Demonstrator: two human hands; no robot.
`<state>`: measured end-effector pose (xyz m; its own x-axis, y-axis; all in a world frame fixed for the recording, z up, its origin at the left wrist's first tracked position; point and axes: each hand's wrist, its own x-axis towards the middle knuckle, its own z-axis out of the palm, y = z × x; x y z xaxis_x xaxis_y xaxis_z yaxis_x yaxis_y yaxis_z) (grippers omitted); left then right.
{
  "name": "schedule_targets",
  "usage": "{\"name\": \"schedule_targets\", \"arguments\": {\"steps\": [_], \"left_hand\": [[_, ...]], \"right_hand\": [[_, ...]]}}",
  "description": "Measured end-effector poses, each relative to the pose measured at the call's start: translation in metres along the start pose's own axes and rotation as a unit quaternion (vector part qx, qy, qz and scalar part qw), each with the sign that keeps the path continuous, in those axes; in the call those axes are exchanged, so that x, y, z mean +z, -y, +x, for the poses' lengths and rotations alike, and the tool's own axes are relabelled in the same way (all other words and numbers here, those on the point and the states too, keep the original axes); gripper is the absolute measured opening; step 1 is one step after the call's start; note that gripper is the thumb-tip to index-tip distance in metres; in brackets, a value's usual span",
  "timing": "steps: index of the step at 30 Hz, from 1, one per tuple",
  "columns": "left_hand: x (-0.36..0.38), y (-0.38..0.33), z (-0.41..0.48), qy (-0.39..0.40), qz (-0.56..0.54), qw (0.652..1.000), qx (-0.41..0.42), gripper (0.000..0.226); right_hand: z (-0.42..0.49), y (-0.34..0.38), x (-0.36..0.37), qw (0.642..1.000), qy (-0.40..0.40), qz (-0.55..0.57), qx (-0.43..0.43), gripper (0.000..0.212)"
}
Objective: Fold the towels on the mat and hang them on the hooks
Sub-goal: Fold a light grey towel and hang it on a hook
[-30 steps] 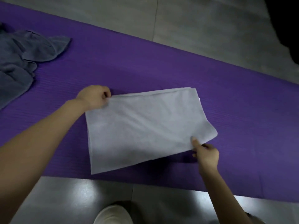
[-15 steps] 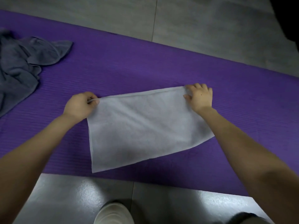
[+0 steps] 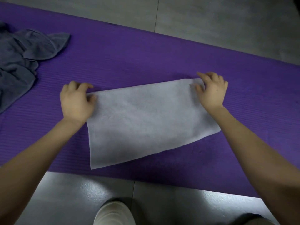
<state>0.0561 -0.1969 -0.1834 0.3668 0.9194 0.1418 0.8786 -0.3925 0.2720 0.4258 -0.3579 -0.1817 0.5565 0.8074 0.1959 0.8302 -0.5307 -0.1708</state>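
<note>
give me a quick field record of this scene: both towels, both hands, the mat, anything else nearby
light towel: flat rectangle lying mid-mat, slightly skewed
grey towel: crumpled heap on the mat's far left, touched by neither hand
left hand: at the light towel's far left corner, thumb on the cloth; unclear whether it pinches
right hand: on the far right corner, fingers spread
mat: purple, ribbed, on the floor
floor: grey tiles
shoe: light-coloured, at the near edge of the picture
</note>
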Motion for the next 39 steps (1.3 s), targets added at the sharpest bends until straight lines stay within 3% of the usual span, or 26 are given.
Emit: {"name": "schedule_targets", "arguments": {"steps": [2, 5, 9, 12, 14, 18, 21, 23, 25, 31, 36, 39], "left_hand": [[-0.011, -0.012, -0.024, -0.030, -0.037, 0.996, 0.074, 0.023], [-0.016, -0.027, -0.074, 0.089, -0.126, 0.970, 0.190, 0.034], [0.000, -0.029, -0.130, 0.211, -0.059, 0.928, 0.302, 0.052], [0.000, -0.020, -0.138, 0.225, 0.029, 0.926, 0.300, 0.054], [-0.004, -0.016, -0.137, 0.212, 0.032, 0.920, 0.327, 0.049], [-0.017, -0.008, -0.129, 0.247, -0.025, 0.911, 0.330, 0.036], [-0.042, -0.001, -0.115, 0.331, -0.142, 0.916, 0.178, 0.025], [-0.059, 0.004, -0.103, 0.390, -0.238, 0.886, 0.078, 0.004], [-0.070, 0.006, -0.088, 0.380, -0.284, 0.879, 0.044, 0.009], [-0.057, -0.015, -0.026, 0.261, -0.248, 0.932, 0.031, 0.014], [-0.028, -0.021, 0.018, 0.247, -0.147, 0.957, 0.044, 0.004], [-0.009, -0.020, 0.026, 0.257, -0.059, 0.963, 0.059, 0.015]], "right_hand": [[-0.033, -0.001, -0.015, 0.991, -0.035, 0.099, -0.086, 0.031], [-0.092, -0.011, -0.027, 0.956, 0.066, 0.174, -0.225, 0.031], [-0.136, -0.049, -0.016, 0.923, 0.192, 0.077, -0.324, 0.048], [-0.135, -0.058, -0.012, 0.918, 0.189, 0.068, -0.342, 0.041], [-0.131, -0.057, -0.013, 0.922, 0.164, 0.055, -0.346, 0.034], [-0.137, -0.049, -0.029, 0.937, 0.162, 0.067, -0.301, 0.034], [-0.152, -0.038, -0.054, 0.935, 0.271, 0.112, -0.201, 0.030], [-0.154, -0.034, -0.077, 0.906, 0.374, 0.157, -0.119, 0.016], [-0.143, -0.030, -0.095, 0.873, 0.424, 0.229, -0.074, 0.011], [-0.076, -0.021, -0.080, 0.899, 0.323, 0.296, 0.017, 0.004], [-0.032, -0.020, -0.051, 0.884, 0.335, 0.320, 0.064, 0.009], [-0.022, -0.025, -0.035, 0.878, 0.347, 0.321, 0.077, 0.014]]}}
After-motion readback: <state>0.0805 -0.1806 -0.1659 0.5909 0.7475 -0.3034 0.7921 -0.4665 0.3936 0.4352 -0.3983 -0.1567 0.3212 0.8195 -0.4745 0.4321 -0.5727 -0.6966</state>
